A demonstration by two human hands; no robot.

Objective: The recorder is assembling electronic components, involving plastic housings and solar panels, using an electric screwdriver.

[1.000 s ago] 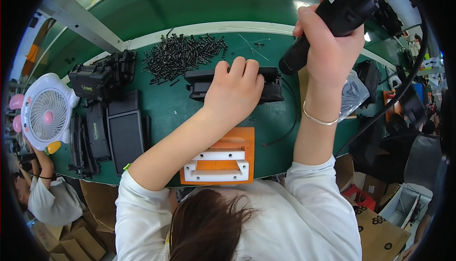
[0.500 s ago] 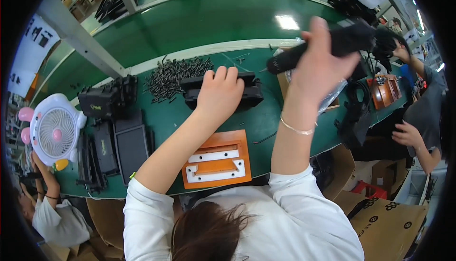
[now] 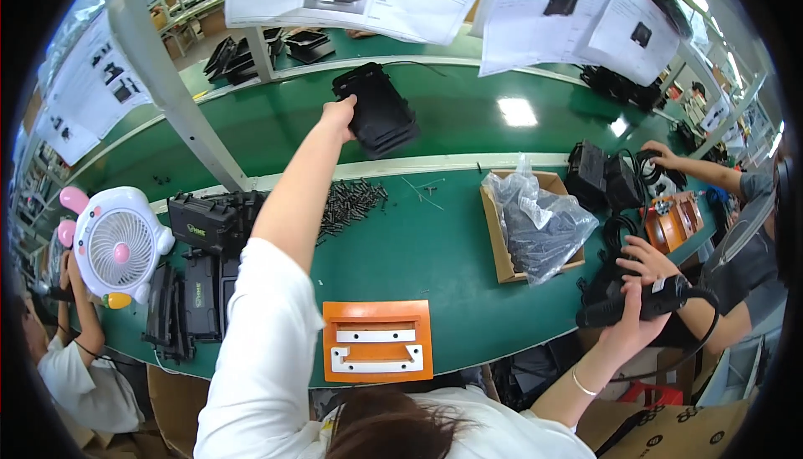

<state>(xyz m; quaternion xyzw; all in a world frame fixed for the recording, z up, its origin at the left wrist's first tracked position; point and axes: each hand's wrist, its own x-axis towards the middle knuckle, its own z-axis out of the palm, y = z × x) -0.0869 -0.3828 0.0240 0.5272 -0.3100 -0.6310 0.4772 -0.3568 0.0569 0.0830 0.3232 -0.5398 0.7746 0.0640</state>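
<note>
My left hand [image 3: 339,116] is stretched far forward, its fingers closed on the near left edge of a black plastic case [image 3: 381,116]. That case is held up at a tilt over the glossy green strip behind the bench, with a thin dark cord by its top. Low at the right, my right hand [image 3: 634,329] grips a black corded electric screwdriver [image 3: 623,304], which lies nearly level and points left. An orange fixture plate [image 3: 333,325] with white bracket-like inserts rests at the bench's near edge. Many loose black screws [image 3: 351,204] lie heaped under my left forearm, which partly hides them.
A cardboard box [image 3: 502,254] holds a clear plastic bag [image 3: 544,225]. Black cases [image 3: 209,229] and a white fan [image 3: 121,242] stand at left. A co-worker's hand [image 3: 644,260] is close to my screwdriver, near another orange fixture [image 3: 669,223]. Paper sheets [image 3: 535,7] hang above.
My left hand has lifted the black case off the bench and carried it forward. My right hand has brought the screwdriver down and right. The view has tilted up.
</note>
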